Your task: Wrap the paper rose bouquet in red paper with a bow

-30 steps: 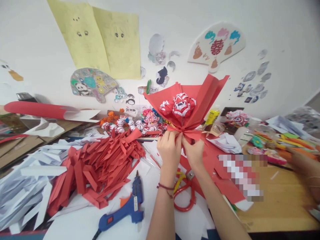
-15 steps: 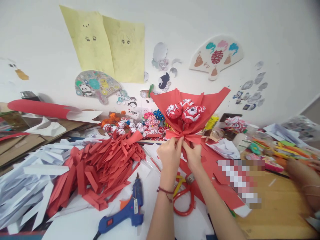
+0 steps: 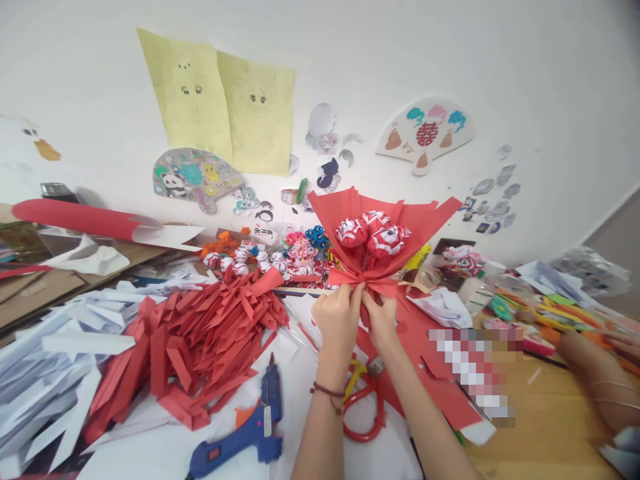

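A paper bouquet (image 3: 415,230) stands upright before me, its red wrapping flared around three red-and-white paper flowers (image 3: 387,240). My left hand (image 3: 336,317) is closed, pinching the gathered red paper at the bouquet's neck. Right beside it, my right hand (image 3: 381,319) also pinches the neck, thumb and fingers pressed together. A red paper band (image 3: 387,287) shows across the neck just above my fingers. Below my wrists lie red-handled scissors (image 3: 367,437), partly hidden by my forearms. The stem part behind my hands is mostly hidden.
A blue glue gun (image 3: 243,430) lies left of my arms. Piles of folded red strips (image 3: 200,347) and white strips (image 3: 60,373) cover the left side. Small paper flowers (image 3: 300,250) line the back. At right, another person's arm (image 3: 595,380) rests over the wooden table (image 3: 545,427).
Both hands keep their pinch on the bouquet's neck, and the bouquet stays nearly in place. My view has tilted slightly upward. The other person's arm has shifted a little.
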Action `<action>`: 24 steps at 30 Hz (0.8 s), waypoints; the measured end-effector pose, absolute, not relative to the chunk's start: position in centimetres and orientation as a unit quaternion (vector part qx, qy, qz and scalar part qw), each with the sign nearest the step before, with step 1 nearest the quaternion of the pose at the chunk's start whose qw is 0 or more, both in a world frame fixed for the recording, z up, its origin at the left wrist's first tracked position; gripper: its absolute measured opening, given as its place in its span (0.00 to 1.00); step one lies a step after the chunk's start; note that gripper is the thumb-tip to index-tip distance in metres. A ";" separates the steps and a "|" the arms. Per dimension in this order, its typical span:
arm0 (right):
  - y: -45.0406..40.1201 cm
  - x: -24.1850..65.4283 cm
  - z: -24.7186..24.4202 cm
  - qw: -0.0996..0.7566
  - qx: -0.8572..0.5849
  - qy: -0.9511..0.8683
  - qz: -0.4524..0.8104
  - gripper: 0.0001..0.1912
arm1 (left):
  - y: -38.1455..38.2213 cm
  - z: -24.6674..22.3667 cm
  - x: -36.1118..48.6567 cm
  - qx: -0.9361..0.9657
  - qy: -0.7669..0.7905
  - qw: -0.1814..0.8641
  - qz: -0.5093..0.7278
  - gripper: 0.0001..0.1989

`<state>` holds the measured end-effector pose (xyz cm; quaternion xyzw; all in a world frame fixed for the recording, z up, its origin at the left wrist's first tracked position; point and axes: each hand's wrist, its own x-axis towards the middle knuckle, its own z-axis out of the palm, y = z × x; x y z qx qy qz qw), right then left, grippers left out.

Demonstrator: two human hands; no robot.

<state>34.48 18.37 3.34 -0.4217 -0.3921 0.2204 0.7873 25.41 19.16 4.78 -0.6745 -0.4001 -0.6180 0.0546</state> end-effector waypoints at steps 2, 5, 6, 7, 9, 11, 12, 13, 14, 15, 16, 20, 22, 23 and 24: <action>18.4 34.5 3.2 0.789 -0.420 -0.391 0.220 0.13 | 19.1 4.8 25.4 -0.676 -0.400 0.060 -0.616 0.20; 18.6 34.6 3.1 0.792 -0.418 -0.389 0.214 0.12 | 19.1 4.7 25.4 -0.678 -0.399 0.063 -0.614 0.20; 18.6 34.6 3.1 0.794 -0.417 -0.388 0.211 0.12 | 19.1 4.7 25.4 -0.678 -0.399 0.064 -0.613 0.20; 18.6 34.7 3.1 0.796 -0.417 -0.387 0.208 0.12 | 19.1 4.7 25.4 -0.679 -0.399 0.064 -0.613 0.20; 18.6 34.8 3.2 0.799 -0.418 -0.383 0.200 0.12 | 19.2 4.6 25.4 -0.682 -0.398 0.064 -0.610 0.20; 18.6 34.9 3.2 0.801 -0.419 -0.380 0.194 0.12 | 19.2 4.5 25.5 -0.684 -0.398 0.064 -0.608 0.19; 18.6 34.9 3.2 0.802 -0.420 -0.379 0.191 0.12 | 19.2 4.5 25.5 -0.685 -0.398 0.064 -0.607 0.19; 18.6 34.9 3.2 0.802 -0.422 -0.378 0.190 0.12 | 19.2 4.5 25.5 -0.685 -0.398 0.065 -0.606 0.19; 18.6 34.9 3.2 0.802 -0.423 -0.378 0.189 0.11 | 19.2 4.5 25.5 -0.686 -0.398 0.065 -0.606 0.19; 18.5 34.9 3.2 0.801 -0.424 -0.378 0.189 0.11 | 19.2 4.5 25.5 -0.685 -0.400 0.065 -0.606 0.19; 18.5 34.9 3.2 0.800 -0.425 -0.378 0.190 0.11 | 19.2 4.5 25.5 -0.684 -0.402 0.065 -0.605 0.19; 18.4 34.7 3.4 0.798 -0.423 -0.381 0.197 0.13 | 19.1 4.5 25.4 -0.678 -0.411 0.059 -0.606 0.20; 18.3 34.5 3.4 0.798 -0.420 -0.384 0.200 0.14 | 19.1 4.5 25.4 -0.678 -0.413 0.055 -0.606 0.20; 18.3 34.5 3.5 0.798 -0.418 -0.384 0.201 0.14 | 19.1 4.5 25.4 -0.678 -0.413 0.053 -0.606 0.21; 18.2 34.4 3.5 0.799 -0.417 -0.384 0.201 0.14 | 19.1 4.6 25.4 -0.678 -0.413 0.052 -0.606 0.21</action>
